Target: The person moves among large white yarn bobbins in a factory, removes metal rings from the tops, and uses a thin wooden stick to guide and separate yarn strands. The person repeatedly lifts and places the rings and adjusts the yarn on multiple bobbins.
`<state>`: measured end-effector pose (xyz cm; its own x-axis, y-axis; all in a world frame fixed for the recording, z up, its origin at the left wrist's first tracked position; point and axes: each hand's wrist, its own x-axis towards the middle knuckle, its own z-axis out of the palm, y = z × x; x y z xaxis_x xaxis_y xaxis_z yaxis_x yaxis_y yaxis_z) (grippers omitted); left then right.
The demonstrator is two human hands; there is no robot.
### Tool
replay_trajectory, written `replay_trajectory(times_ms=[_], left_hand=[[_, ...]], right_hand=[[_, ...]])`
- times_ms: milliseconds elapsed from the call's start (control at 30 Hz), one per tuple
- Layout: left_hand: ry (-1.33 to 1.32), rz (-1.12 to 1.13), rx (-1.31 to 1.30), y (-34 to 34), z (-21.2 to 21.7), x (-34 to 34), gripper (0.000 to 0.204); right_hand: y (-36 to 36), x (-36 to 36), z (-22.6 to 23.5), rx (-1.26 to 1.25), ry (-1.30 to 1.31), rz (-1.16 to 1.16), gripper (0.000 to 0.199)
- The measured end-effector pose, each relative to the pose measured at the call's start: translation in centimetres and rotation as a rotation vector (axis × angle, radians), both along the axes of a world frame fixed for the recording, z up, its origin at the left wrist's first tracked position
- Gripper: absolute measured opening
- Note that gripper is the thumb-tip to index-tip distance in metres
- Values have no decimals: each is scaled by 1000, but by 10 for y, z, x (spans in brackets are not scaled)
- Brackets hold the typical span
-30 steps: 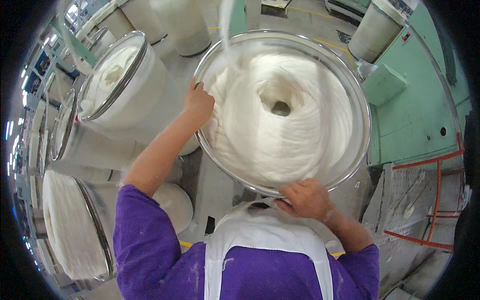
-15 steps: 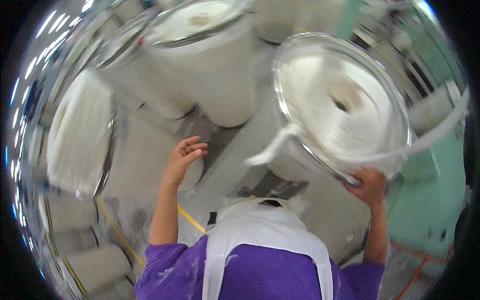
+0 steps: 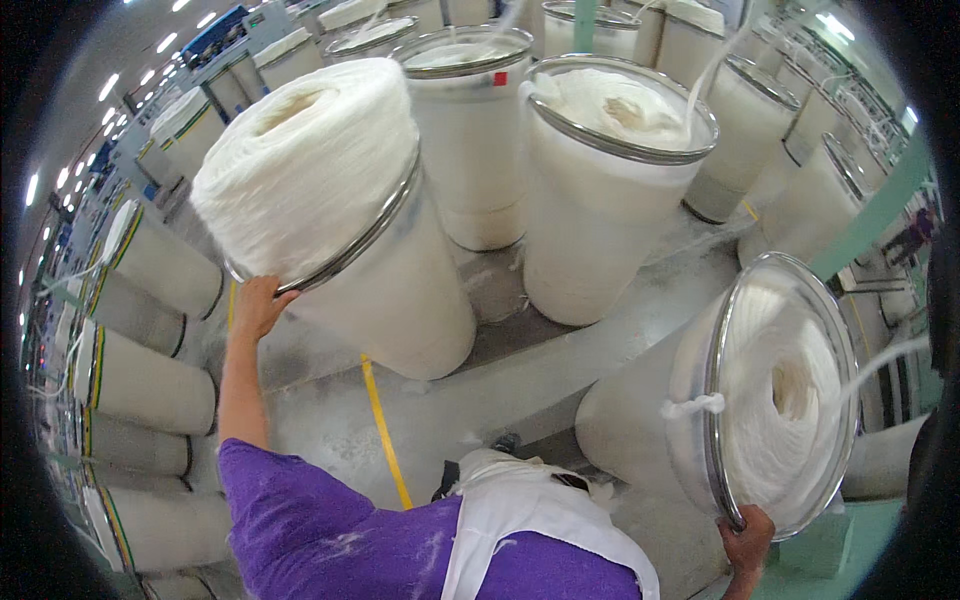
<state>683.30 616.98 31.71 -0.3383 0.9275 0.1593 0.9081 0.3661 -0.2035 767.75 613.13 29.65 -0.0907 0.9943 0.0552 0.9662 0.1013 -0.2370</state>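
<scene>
Grey factory floor (image 3: 560, 370) with a yellow line (image 3: 383, 425) runs under many tall white cans. Closest is the person's purple sleeve (image 3: 300, 520) and white apron (image 3: 530, 530). Right of the apron, the right hand (image 3: 745, 545) grips the metal rim of a tipped can (image 3: 700, 420) full of coiled white fibre. Left of the yellow line, the left hand (image 3: 258, 305) curls on the rim of a leaning can (image 3: 350, 230). Behind it stand more full cans (image 3: 600, 190).

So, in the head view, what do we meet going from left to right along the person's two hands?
Left hand → tilted can heaped with white sliver → yellow floor line → leaning can with metal rim, right hand under its rim.
</scene>
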Motion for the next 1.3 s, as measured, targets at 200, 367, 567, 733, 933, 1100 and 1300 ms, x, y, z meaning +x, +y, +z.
replay_trajectory(times_ms=[200,367,567,733,933,1100,1300], left_hand=[[-11,65,9,3,-6,18,49],[44,42,53,18,-3,77,49],[-38,-67,173,44,-17,169,52],[-72,-110,55,104,-23,244,46],[-426,-79,103,152,-14,327,37],[-606,-104,198,70,-10,338,40],[-400,-527,598,-51,-4,337,28]], right_hand=[[4,-4,0,82,-14,20,25],[10,-7,2,76,81,-26,20],[15,-9,2,82,44,-17,18],[12,-11,3,76,-9,-36,21],[5,-10,1,66,-29,-4,29],[-4,-6,-1,46,-41,-2,28],[-9,-4,-5,138,-49,111,29]])
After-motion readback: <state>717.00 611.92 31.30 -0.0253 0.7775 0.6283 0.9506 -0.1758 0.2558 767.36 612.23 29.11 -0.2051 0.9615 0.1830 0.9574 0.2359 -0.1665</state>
